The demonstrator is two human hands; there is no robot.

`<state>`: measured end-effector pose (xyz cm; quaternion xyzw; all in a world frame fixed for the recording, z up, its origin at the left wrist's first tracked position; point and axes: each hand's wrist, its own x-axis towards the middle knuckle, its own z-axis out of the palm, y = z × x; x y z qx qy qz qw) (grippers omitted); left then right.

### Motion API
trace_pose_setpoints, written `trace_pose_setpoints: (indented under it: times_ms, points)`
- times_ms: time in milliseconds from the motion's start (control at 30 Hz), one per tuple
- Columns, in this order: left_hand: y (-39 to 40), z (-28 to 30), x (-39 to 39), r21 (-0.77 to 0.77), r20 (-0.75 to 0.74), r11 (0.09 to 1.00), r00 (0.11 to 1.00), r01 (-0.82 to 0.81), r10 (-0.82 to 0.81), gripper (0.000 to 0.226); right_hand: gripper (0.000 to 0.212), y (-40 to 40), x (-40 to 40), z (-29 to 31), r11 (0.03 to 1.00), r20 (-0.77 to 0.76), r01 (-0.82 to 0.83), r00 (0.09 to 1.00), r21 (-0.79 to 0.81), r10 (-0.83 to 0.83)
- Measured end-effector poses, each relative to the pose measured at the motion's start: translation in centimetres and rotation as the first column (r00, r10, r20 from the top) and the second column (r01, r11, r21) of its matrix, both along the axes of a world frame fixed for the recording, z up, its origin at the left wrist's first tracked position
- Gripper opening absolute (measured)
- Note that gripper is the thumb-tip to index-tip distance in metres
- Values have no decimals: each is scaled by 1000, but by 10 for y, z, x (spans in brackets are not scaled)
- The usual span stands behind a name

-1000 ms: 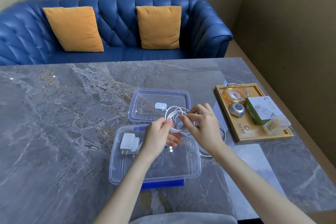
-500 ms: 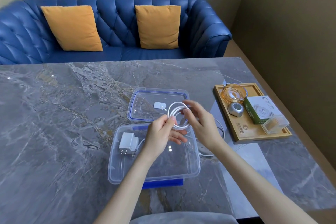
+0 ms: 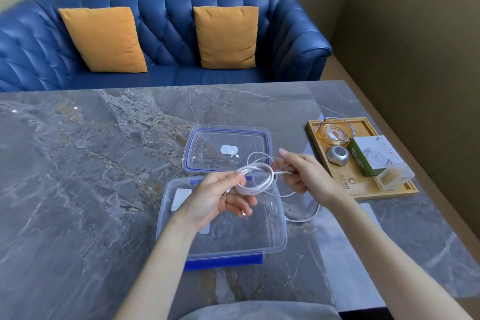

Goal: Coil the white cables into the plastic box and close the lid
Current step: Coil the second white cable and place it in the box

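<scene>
Head view: coil (image 3: 255, 181) pinched in left hand (image 3: 217, 196) above box (image 3: 272, 241); right hand (image 3: 301, 173) gripped loose cable (image 3: 304, 219) at 3 o'clock. Advised: feed even loops, keep tension. Lid (image 3: 191, 148) off, 12 o'clock.

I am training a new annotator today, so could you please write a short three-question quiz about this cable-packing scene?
1. True or false: the lid is already on the plastic box.
2. Which hand pinches the coiled white cable: A) left hand, B) right hand?
3. Fill in: the amber glass dish sits on a wooden ____.

Key: 1 false, the lid lies on the table beyond the box; 2 A, while the right hand holds the loose strand; 3 tray.
</scene>
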<state>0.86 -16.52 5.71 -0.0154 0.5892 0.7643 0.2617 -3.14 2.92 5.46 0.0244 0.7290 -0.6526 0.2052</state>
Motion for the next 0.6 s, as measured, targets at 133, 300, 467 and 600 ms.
trace_pose_setpoints:
  times_ms: [133, 300, 467, 600]
  points:
    - [-10, 1, -5, -160, 3, 965, 978, 207, -210, 25, 45, 13, 0, 12, 968, 96, -206, 976, 147, 193]
    - [-5, -4, -10, -228, -60, 970, 993, 83, -99, 21, 33, 16, -2, 8, 985, 221, -172, 960, -26, 173]
    - [12, -13, -13, -225, -211, 941, 955, -254, 207, 24, 26, 11, 1, -5, 989, 15, -123, 992, -77, 124]
    - [26, -21, -11, -239, -298, 884, 897, -403, 328, 24, 20, 1, 5, -5, 942, 115, -54, 989, -330, 97]
